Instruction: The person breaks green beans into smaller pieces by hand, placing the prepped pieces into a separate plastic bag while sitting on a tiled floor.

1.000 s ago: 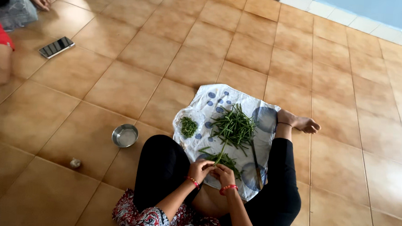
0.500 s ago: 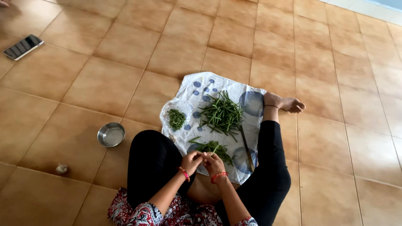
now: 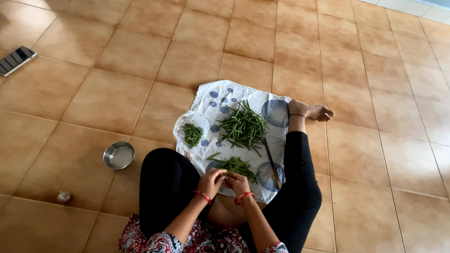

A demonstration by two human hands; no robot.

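Both hands (image 3: 225, 182) stay pinched together on a green bean (image 3: 233, 166); view shifted right

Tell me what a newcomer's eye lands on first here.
A white cloth with blue dots, spread on the brown tiled floor, carries a big pile of green beans. At its near edge the left hand and right hand meet over a smaller bunch. A steel bowl sits left of the cloth.

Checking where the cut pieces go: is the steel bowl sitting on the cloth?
No, the steel bowl stands on the bare floor tiles, left of the cloth.
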